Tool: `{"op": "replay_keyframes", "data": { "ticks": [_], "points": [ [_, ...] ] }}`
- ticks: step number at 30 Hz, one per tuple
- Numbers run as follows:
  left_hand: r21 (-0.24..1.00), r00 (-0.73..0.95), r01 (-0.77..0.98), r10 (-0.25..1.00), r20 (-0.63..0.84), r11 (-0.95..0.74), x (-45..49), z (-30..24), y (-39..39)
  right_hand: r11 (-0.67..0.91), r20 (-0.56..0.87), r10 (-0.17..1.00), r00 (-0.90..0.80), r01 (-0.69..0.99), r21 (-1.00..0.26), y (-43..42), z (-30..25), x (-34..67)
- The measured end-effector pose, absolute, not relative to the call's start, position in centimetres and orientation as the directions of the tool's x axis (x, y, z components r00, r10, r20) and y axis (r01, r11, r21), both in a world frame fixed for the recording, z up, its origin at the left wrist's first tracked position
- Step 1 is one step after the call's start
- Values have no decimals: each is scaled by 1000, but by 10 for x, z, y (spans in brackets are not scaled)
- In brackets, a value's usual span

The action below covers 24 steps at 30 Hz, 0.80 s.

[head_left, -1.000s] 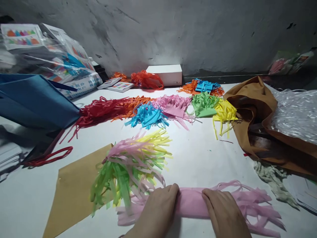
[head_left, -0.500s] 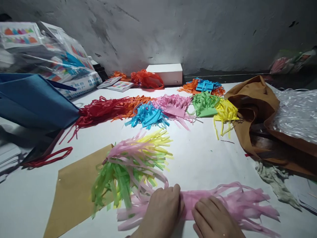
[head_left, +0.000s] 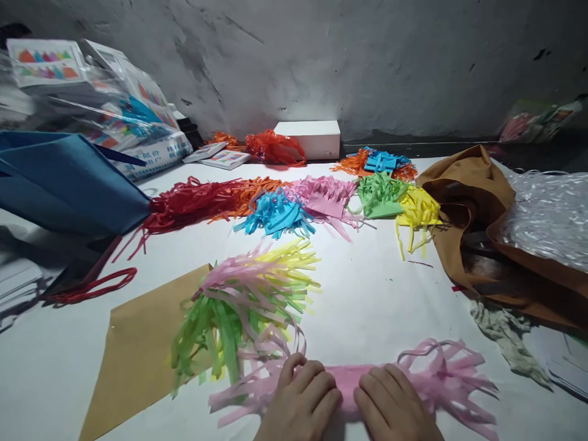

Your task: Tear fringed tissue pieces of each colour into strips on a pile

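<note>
Pink fringed tissue paper (head_left: 348, 381) lies across the near side of the table, its cut strips spreading out left and right. My left hand (head_left: 305, 395) rests on the left part of its uncut middle band, fingers curled over the paper. Beside it, my right hand (head_left: 390, 398) grips the right part the same way, thumbs hidden below. Just beyond my left hand lies a finished-looking tassel bundle (head_left: 250, 294) of pink, yellow and green strips, partly on a brown paper sheet (head_left: 138, 352).
Folded tassels in red (head_left: 190, 205), blue (head_left: 278, 214), pink (head_left: 326, 196), green (head_left: 380, 195) and yellow (head_left: 419, 207) form a row farther back. A blue bag (head_left: 73, 184) stands left, a brown bag (head_left: 468, 184) right. A white box (head_left: 307, 139) sits by the wall.
My left hand has turned from a sideways grip to lying palm down over the pink paper. Both hands have come slightly lower, and the paper's near edge sits differently under them.
</note>
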<state>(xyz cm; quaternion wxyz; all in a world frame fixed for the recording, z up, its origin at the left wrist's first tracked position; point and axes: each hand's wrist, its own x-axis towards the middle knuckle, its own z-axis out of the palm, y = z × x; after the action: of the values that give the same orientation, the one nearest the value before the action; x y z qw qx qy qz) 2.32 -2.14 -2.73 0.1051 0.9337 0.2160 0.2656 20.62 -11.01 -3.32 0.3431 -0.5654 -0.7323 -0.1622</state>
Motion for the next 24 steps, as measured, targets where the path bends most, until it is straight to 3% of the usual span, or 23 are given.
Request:
{"op": "replay_keyframes", "data": {
  "ticks": [4, 7, 12, 14, 18, 21, 24],
  "points": [
    [325, 720, 357, 480, 501, -876, 13, -39, -21, 256, 638, 768, -59, 941, -221, -120, -34, 218],
    [346, 691, 465, 578, 433, -815, 12, -34, -20, 160, 578, 816, 26, 950, -268, -118, -32, 221],
    [234, 641, 689, 727, 245, -686, 28, -7, -17, -40, 455, 888, 64, 997, -63, -106, -24, 219],
    [200, 643, 707, 734, 218, -678, 34, -3, -15, -75, 477, 874, 94, 995, -60, -104, -22, 217],
    [216, 634, 688, 718, 287, -693, 37, -13, -12, 156, 649, 761, -20, 976, -153, -100, -25, 208],
    [293, 589, 675, 733, 340, -678, 34, -18, -12, 319, 637, 754, -160, 937, -142, -98, -29, 203],
    [351, 593, 560, 659, 462, -750, 32, -15, -12, 331, 597, 781, -185, 932, -144, -97, -31, 201]
  ]
}}
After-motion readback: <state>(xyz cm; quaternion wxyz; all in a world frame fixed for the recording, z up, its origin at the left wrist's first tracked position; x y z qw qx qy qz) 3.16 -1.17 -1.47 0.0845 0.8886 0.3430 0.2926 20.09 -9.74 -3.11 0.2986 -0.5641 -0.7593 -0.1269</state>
